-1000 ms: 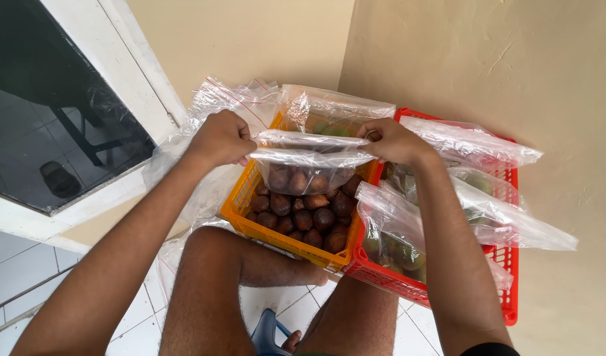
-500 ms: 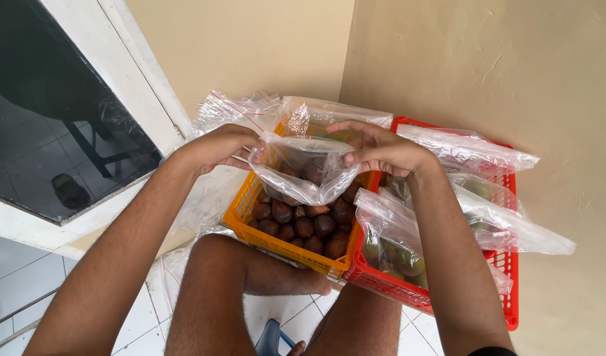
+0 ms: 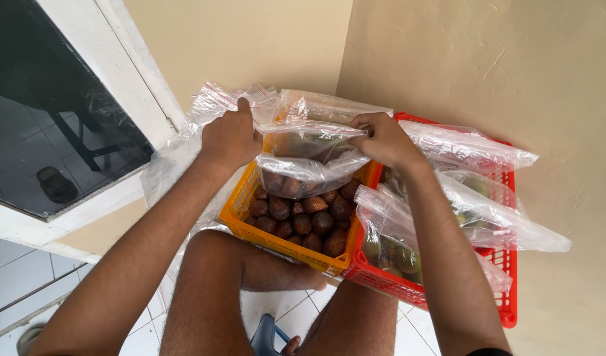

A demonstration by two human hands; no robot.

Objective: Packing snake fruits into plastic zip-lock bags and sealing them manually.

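Note:
My left hand (image 3: 231,136) and my right hand (image 3: 384,140) each pinch one end of the top edge of a clear plastic zip bag (image 3: 308,161). The bag hangs between them above an orange basket (image 3: 240,214) and has a few brown scaly fruits (image 3: 286,186) in its bottom. The orange basket holds many more of the same brown fruits (image 3: 303,221). Right of it stands a red basket (image 3: 507,264) with clear bags of green fruit (image 3: 390,249) lying in it.
More clear plastic bags (image 3: 217,102) lie behind and left of the orange basket. A white-framed dark window (image 3: 59,132) fills the left. Beige walls (image 3: 487,72) meet in a corner behind the baskets. My bare knees (image 3: 214,290) are below, over white floor tiles (image 3: 12,283).
Both hands have pulled the bag's top edge straight and level again after it sagged and tilted half a second ago. The bag hangs a little lower over the orange basket.

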